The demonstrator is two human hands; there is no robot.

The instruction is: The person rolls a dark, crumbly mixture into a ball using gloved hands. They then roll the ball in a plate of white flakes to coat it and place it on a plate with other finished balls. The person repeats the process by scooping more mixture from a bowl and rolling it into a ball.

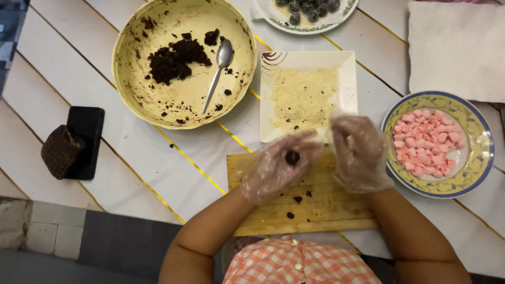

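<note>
Both my hands wear clear plastic gloves and hover over a wooden cutting board [315, 210]. A small dark ball of chocolate dough [292, 156] rests in the cupped palm of my left hand [276, 168]. My right hand [359, 152] is beside it, fingers spread, holding nothing. Just beyond my hands stands a square white plate [347, 68] covered with pale crumbs. A large cream bowl [131, 58] at the upper left holds dark dough and a metal spoon [218, 71].
A blue-and-yellow rimmed plate [481, 152] of pink candies stands at the right. A plate of finished dark balls [310, 10] is at the top. A white cloth [457, 47] lies top right. A black phone [87, 137] and a brown woven item [60, 150] lie left.
</note>
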